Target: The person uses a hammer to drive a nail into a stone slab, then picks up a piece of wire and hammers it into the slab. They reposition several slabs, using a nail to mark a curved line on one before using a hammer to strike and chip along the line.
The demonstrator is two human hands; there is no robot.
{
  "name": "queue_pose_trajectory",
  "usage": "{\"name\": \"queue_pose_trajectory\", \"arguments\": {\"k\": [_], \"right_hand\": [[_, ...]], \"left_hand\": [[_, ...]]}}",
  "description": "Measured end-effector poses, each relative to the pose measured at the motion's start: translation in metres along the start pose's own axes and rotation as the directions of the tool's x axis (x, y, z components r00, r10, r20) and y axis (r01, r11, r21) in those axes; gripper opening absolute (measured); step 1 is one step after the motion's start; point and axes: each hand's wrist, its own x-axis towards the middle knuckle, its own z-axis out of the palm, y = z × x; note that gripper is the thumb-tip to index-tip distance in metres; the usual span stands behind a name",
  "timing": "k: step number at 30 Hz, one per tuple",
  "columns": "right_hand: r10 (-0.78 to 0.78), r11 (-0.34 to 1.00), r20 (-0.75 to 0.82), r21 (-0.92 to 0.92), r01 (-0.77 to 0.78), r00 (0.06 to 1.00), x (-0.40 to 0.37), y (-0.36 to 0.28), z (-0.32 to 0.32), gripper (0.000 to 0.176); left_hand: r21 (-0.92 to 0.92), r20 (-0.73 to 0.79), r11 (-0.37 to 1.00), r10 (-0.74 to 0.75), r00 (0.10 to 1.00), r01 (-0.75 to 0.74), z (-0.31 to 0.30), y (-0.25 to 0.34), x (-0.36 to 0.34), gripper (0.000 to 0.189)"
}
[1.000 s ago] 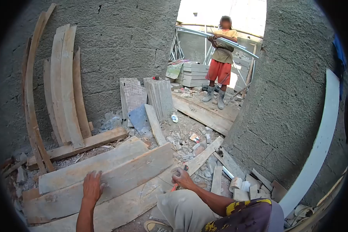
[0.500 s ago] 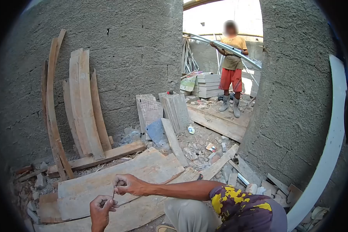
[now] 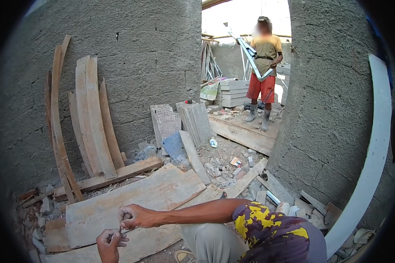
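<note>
My right hand (image 3: 136, 216) pinches the top of a thin, dark, nail-like piece (image 3: 120, 229), its fingers curled and pressed together. Just below and to the left, my left hand (image 3: 109, 245) closes thumb and fingers at the lower end of the same piece, which is mostly hidden and too small to name surely. Both hands hover over a wide, worn wooden board (image 3: 140, 193) lying on the ground. A second long board (image 3: 151, 241) lies under and beside it, close to my bent knee (image 3: 213, 243).
Curved planks (image 3: 92, 118) lean on the rough block wall at left. Tile slabs (image 3: 193, 122) stand by the doorway. Rubble (image 3: 226, 168) covers the floor, and a long white strip (image 3: 368, 153) leans at right. In the doorway a person (image 3: 263, 57) holds metal channels (image 3: 250, 50).
Both my hands have shifted slightly left and down, drawn closer together around the thin piece. The person in the doorway has swung the metal channels to a steeper tilt.
</note>
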Motion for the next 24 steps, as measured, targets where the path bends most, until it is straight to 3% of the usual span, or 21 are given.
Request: {"name": "queue_pose_trajectory", "arguments": {"k": [2,5,8,10,11,13,15,16,17,18,20,21,23,24], "right_hand": [[0.009,0.986,0.036,-0.166,-0.003,0.999,0.000,0.000,0.001,0.022],[0.062,0.995,0.005,-0.082,-0.061,0.998,-0.001,0.011,0.005,0.029],[0.180,0.974,0.021,-0.143,-0.175,0.984,-0.003,0.005,0.009,0.028],[0.248,0.926,0.045,-0.303,-0.224,0.968,-0.004,-0.011,0.013,0.025],[0.136,0.939,0.065,-0.328,-0.108,0.989,-0.008,-0.006,0.008,0.033],[0.234,0.827,0.182,-0.553,-0.097,0.955,-0.018,0.007,-0.026,0.038],[0.440,0.579,0.120,-0.795,-0.179,0.890,-0.048,0.062,-0.083,0.032],[0.463,0.419,0.162,-0.906,-0.055,0.871,-0.075,0.112,-0.120,0.032],[0.516,0.177,0.164,-0.981,0.083,0.841,-0.109,0.165,-0.155,0.031],[0.469,0.214,0.165,-0.974,0.070,0.868,-0.104,0.173,-0.147,0.031],[0.405,0.286,0.170,-0.957,0.052,0.898,-0.093,0.203,-0.147,0.033],[0.371,0.323,0.174,-0.945,0.049,0.912,-0.083,0.212,-0.142,0.033],[0.326,0.384,0.177,-0.922,0.041,0.928,-0.073,0.225,-0.140,0.035],[0.316,0.407,0.178,-0.913,0.036,0.932,-0.072,0.229,-0.142,0.035]], "left_hand": [[-0.013,-0.057,1.000,-0.010,0.998,0.009,0.001,-0.005,0.003,0.024],[0.003,-0.130,0.997,-0.074,0.989,0.075,0.002,0.000,-0.004,0.020],[0.020,-0.022,0.995,-0.099,0.995,0.099,-0.009,-0.013,-0.009,0.021],[0.097,0.028,0.993,-0.062,0.998,0.059,-0.016,-0.011,-0.017,0.020],[0.053,0.009,0.998,-0.040,0.999,0.040,-0.018,-0.020,-0.021,0.019],[0.095,-0.078,0.995,-0.033,0.996,0.040,-0.035,-0.033,-0.037,0.016],[0.149,-0.244,0.981,-0.083,0.966,0.122,-0.063,-0.060,-0.068,0.016],[0.285,-0.357,0.933,-0.108,0.928,0.219,-0.079,-0.078,-0.091,0.018],[0.271,-0.471,0.919,-0.133,0.872,0.286,-0.093,-0.107,-0.115,0.021],[0.167,-0.597,0.908,-0.217,0.772,0.384,-0.103,-0.135,-0.141,0.022],[-0.173,-0.700,0.858,-0.453,0.553,0.483,-0.124,-0.206,-0.196,0.025],[-0.202,-0.769,0.827,-0.466,0.438,0.525,-0.111,-0.198,-0.209,0.025],[-0.327,-0.765,0.810,-0.529,0.367,0.488,-0.120,-0.260,-0.241,0.027],[-0.304,-0.782,0.819,-0.506,0.363,0.486,-0.134,-0.251,-0.244,0.027]]}}
